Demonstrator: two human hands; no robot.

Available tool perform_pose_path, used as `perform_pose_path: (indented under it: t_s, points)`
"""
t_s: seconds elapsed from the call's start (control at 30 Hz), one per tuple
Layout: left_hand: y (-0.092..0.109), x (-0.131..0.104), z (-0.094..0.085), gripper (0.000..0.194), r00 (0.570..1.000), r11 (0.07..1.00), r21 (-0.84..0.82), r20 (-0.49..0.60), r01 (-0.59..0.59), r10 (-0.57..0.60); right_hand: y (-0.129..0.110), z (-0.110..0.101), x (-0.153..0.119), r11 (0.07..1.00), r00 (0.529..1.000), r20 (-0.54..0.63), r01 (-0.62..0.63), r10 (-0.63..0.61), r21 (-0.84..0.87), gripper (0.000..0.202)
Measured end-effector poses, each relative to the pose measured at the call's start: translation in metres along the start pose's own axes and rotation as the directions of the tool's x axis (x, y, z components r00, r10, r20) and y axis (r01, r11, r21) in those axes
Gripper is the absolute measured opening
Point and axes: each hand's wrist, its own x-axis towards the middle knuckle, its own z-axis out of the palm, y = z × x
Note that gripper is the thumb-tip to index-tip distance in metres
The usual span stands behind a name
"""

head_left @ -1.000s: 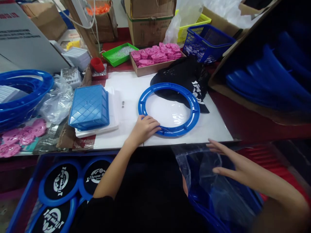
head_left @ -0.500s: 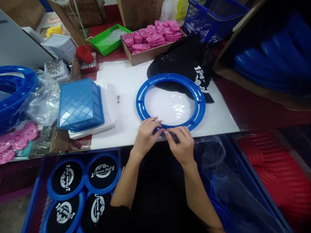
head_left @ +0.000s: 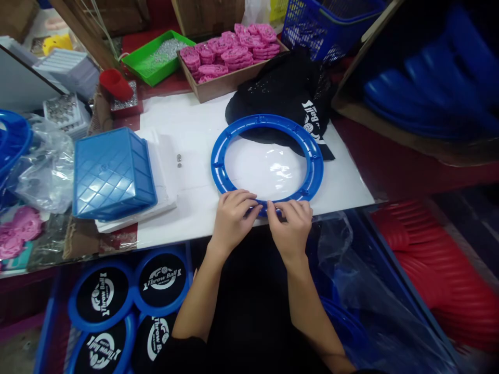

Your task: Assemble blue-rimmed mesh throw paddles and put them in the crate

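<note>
A blue plastic ring (head_left: 316, 169) lies on the white work sheet (head_left: 167, 111) right in front of me, its moulded studs facing up. At its near edge my left hand (head_left: 232, 221) is closed on the rim, fingers over it and thumb against the near side. A short way to the right, my right hand (head_left: 290, 223) pinches the same rim with thumb and fingers. Whether a small part sits under the fingertips is hidden. Behind the ring, partly under its far edge, are black fabric pieces (head_left: 265, 93) with white print. Small silvery discs (head_left: 179, 160) rest to the left.
Left stands a blue plastic bin (head_left: 113, 176) on white trays. At the back are a green tray (head_left: 146, 62) of metal bits and a carton (head_left: 214, 91) of pink pieces. Below are black-centred blue discs (head_left: 103, 296) and red rings (head_left: 436, 275); a carton with blue rings (head_left: 421, 88) is right.
The view has shifted slightly, so most things sit a bit further left. My right thumb and fingers have moved a little apart from the left hand along the rim.
</note>
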Motion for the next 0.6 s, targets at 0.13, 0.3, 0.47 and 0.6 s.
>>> perform_pose_path:
  t_s: [0.13, 0.3, 0.47, 0.6]
  points:
    - [0.009, 0.003, 0.005, 0.010, 0.997, 0.998, -0.002, -0.049, 0.065, -0.065, -0.004, 0.000, -0.002, 0.999, 1.000, -0.001, 0.003, -0.003, -0.050, 0.032]
    - [0.013, 0.000, 0.012, 0.010, 0.996, 0.997, 0.059, -0.079, 0.052, -0.047, -0.003, 0.000, 0.000, 0.997, 1.000, 0.009, 0.008, -0.007, -0.078, 0.032]
    - [0.009, 0.000, 0.011, 0.013, 0.999, 0.997, 0.074, -0.034, 0.018, -0.015, 0.000, -0.006, 0.001, 0.987, 0.997, 0.061, 0.045, -0.035, -0.156, 0.032]
    - [0.007, 0.000, 0.010, 0.013, 1.000, 0.998, 0.065, -0.028, 0.009, -0.007, 0.001, -0.009, 0.002, 0.981, 0.993, 0.119, 0.032, -0.010, -0.189, 0.032]
